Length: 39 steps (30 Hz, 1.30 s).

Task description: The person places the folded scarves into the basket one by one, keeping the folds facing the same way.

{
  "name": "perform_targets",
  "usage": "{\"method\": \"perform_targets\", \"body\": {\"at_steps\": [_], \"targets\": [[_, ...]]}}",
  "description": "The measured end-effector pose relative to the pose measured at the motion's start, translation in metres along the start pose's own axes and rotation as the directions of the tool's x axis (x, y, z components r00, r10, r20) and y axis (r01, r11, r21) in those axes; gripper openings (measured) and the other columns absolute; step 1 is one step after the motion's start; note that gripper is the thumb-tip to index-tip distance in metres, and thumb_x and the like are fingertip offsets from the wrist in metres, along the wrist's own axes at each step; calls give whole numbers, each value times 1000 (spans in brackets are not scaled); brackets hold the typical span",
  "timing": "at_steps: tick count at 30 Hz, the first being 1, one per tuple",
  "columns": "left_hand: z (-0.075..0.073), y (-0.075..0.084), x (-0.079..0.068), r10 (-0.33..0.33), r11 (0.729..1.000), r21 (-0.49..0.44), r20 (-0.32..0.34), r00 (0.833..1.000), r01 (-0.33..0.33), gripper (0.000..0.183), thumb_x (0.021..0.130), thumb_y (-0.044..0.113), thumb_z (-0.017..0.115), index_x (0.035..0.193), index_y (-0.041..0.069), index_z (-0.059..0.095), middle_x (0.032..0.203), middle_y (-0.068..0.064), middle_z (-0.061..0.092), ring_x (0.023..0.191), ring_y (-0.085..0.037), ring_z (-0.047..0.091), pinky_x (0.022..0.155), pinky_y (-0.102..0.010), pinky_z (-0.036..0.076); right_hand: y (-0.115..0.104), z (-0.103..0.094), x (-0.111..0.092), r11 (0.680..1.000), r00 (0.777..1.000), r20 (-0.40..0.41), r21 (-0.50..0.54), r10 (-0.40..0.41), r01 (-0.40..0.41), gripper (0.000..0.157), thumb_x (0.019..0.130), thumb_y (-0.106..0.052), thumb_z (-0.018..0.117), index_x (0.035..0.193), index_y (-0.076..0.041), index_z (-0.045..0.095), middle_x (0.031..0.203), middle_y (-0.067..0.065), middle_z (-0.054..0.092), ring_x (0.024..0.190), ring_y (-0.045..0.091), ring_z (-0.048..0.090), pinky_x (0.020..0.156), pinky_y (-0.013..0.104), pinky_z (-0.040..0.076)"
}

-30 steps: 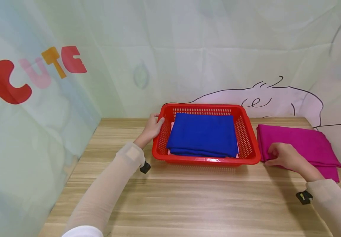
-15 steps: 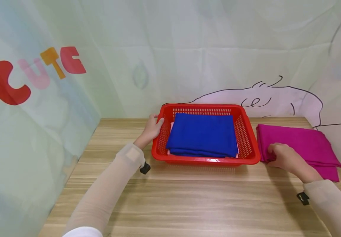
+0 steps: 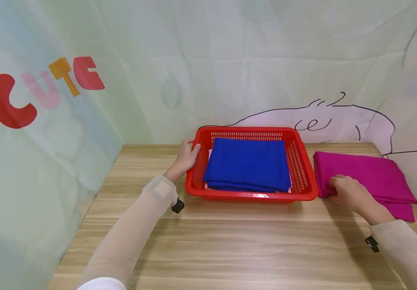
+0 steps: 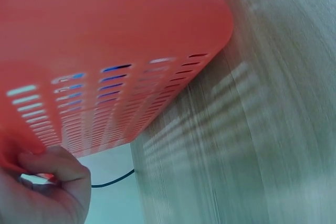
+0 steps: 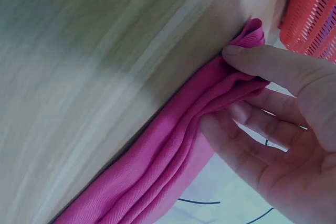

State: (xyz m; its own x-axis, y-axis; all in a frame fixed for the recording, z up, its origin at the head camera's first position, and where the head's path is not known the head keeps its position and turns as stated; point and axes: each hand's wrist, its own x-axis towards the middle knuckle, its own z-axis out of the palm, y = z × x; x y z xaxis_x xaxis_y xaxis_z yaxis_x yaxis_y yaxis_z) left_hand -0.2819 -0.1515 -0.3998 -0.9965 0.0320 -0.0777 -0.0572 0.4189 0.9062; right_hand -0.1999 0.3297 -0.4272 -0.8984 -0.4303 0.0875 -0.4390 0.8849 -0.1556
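Note:
A red plastic basket (image 3: 252,196) with slotted walls stands on the table, and a folded blue cloth (image 3: 248,165) lies inside it over a pink one that shows only at its edges. My left hand (image 3: 186,157) grips the basket's left rim; in the left wrist view the fingers (image 4: 60,166) curl over that rim. To the basket's right lies a folded magenta cloth (image 3: 371,173). My right hand (image 3: 351,196) pinches its near left corner. In the right wrist view the thumb (image 5: 257,61) presses the cloth's layered edge (image 5: 178,135) from one side, the fingers from the other.
The wood-grain table (image 3: 230,249) runs up to a printed curtain (image 3: 208,72) behind and at both sides. The magenta cloth reaches close to the table's right edge. Dark camera mounts hang under both wrists.
My right thumb and fingers have closed together on the magenta cloth's corner. The left hand and the basket have stayed in place.

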Motion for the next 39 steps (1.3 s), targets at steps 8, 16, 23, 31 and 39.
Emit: {"method": "perform_targets", "body": {"at_steps": [8, 16, 23, 31, 39], "targets": [[2, 0, -2, 27, 998, 57, -29, 999, -26, 47, 109, 23, 39, 142, -6, 24, 120, -28, 54, 98, -39, 65, 82, -44, 59, 2, 2, 1, 999, 1000, 2, -43, -20, 20, 34, 68, 1, 85, 68, -8, 52, 65, 1, 46, 60, 21, 45, 53, 37, 42], [3, -3, 0, 41, 997, 66, -41, 998, -38, 45, 109, 23, 39, 141, -6, 26, 117, -28, 57, 96, -39, 66, 81, -44, 59, 4, 3, 3, 996, 998, -13, -72, -54, 53, 36, 66, 4, 84, 67, -8, 50, 63, 1, 47, 57, 23, 48, 51, 39, 44], [2, -4, 2, 38, 998, 60, -41, 998, -36, 46, 109, 24, 40, 142, -4, 26, 116, -27, 57, 94, -38, 67, 80, -43, 60, 5, 3, 4, 995, 998, -13, -81, -54, 53, 38, 64, 4, 84, 67, -7, 48, 62, 2, 46, 55, 24, 49, 48, 41, 44], [2, 0, -1, 24, 998, 51, -38, 999, -22, 45, 109, 24, 40, 142, -4, 26, 116, -26, 56, 95, -37, 66, 80, -43, 60, 5, 5, 6, 986, 995, -17, -136, -102, 99, 38, 64, 3, 87, 69, -4, 50, 64, 7, 51, 55, 30, 54, 48, 45, 48], [2, -2, -1, 17, 999, 46, -40, 999, -16, 46, 109, 24, 40, 143, -3, 26, 116, -26, 56, 94, -37, 67, 78, -43, 60, 3, 8, 4, 987, 997, -12, -145, -75, 73, 39, 64, 3, 88, 73, -3, 50, 66, 8, 52, 58, 33, 56, 48, 49, 50]]}}
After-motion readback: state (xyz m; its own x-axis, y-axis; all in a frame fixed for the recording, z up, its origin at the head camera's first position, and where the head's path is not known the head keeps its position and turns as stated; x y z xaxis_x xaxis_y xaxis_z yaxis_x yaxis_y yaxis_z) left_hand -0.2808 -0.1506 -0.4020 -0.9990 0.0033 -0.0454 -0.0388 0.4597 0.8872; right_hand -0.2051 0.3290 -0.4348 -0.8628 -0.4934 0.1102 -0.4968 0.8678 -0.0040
